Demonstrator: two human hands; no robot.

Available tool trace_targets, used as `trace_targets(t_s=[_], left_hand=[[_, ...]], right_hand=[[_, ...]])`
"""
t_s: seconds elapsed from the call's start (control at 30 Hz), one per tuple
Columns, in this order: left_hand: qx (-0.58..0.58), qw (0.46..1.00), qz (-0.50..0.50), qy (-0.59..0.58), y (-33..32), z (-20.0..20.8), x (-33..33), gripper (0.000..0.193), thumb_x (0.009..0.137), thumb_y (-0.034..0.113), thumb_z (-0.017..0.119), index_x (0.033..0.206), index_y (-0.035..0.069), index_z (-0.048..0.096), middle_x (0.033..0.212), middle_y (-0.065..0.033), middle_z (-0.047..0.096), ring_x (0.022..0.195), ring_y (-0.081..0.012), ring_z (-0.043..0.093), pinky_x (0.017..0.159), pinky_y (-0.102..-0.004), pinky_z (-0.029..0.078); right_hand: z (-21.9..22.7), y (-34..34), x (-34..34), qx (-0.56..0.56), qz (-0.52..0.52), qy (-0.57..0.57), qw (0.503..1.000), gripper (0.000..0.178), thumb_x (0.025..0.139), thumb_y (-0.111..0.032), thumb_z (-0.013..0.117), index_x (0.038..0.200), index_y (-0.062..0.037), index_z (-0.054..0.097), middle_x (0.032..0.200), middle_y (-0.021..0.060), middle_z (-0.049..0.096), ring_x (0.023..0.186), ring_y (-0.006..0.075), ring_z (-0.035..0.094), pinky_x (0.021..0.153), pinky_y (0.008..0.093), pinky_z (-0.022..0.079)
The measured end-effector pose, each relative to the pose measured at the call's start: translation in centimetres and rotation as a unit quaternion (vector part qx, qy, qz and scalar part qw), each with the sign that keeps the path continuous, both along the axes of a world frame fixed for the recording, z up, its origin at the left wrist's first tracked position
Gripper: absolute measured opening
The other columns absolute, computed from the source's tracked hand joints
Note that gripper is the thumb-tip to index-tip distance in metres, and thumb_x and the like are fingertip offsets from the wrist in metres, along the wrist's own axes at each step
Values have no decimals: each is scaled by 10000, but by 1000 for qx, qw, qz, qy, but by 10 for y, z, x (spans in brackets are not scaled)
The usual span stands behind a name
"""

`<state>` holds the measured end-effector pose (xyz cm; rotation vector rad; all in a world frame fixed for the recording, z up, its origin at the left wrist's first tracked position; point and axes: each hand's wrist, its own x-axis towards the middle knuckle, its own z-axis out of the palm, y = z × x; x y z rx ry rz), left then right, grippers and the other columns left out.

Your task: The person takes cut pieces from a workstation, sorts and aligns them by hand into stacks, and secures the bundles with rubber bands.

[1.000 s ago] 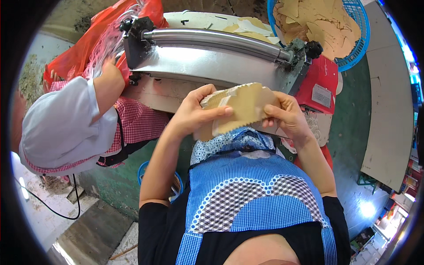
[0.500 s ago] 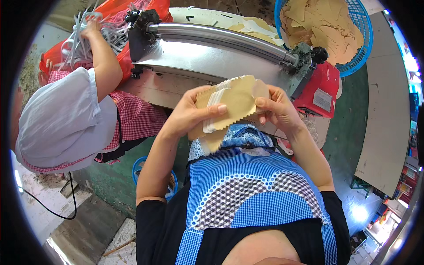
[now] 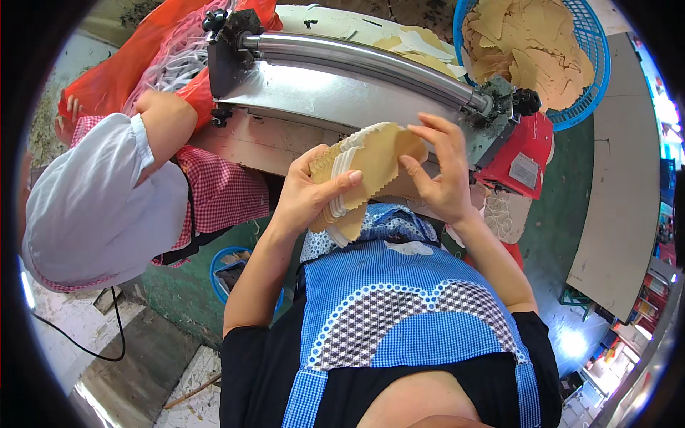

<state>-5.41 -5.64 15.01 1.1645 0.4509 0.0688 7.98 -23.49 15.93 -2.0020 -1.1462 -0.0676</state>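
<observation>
A fanned stack of tan pieces with zigzag-cut edges (image 3: 377,160), several with white bands, is gripped in my left hand (image 3: 305,187). The thumb presses on top of the stack and the fingers go underneath, mostly hidden. My right hand (image 3: 444,171) is at the stack's right end with its fingers spread. Its thumb and fingertips are close to the curled end of the top piece; whether they touch it I cannot tell. Beyond both hands lies a machine with a long metal roller (image 3: 364,63) above a shiny plate.
A blue basket (image 3: 604,68) of tan pieces stands at the far right, beside the machine's red housing (image 3: 515,158). At left, a co-worker in a light sleeve (image 3: 100,192) leans by a red bag (image 3: 107,80) of white strips. Another blue basket (image 3: 216,274) is on the floor.
My right hand has let go of the stack's right end and spread its fingers. The stack is fanned wider in my left hand. The co-worker's hand has gone lower into the bag.
</observation>
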Motion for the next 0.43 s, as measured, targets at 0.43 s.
trace_targets(t_s=[0.43], left_hand=[[-47,990,116,62,24,-27,-52,340,837,167,679,1097,-15,556,907,-82,643,755,-125,637,685,-250,541]], right_hand=[[-11,-32,38,-64,-129,606,783,232,930,-183,552,1106,-71,453,939,89,648,683,136,581,633,206,478]])
